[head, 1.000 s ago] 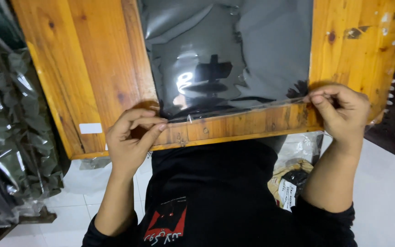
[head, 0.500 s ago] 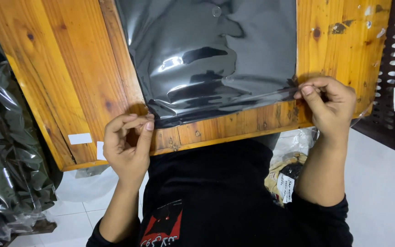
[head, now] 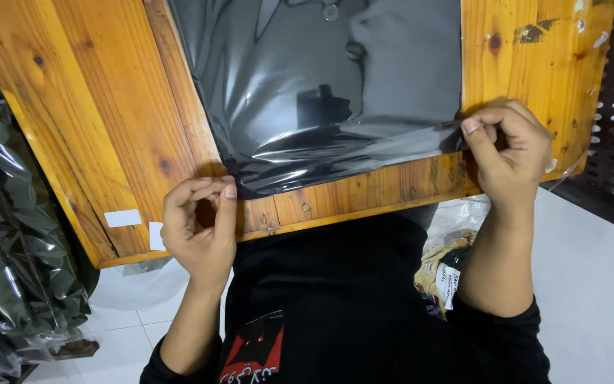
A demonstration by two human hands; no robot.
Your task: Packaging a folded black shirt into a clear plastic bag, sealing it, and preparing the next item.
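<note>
We see a dark garment in a glossy clear bag (head: 321, 92) lying flat on the wooden table (head: 101, 121), its open near end at the table's near edge. We judge that the bag's mouth is being sealed; the next move calls for pressing the flap down evenly along that edge. The right hand (head: 509, 153) pinches the bag's near right corner. The left hand (head: 200, 227) sits at the near left corner, fingers curled and pinched together, seemingly on a thin strip, which we cannot make out.
</note>
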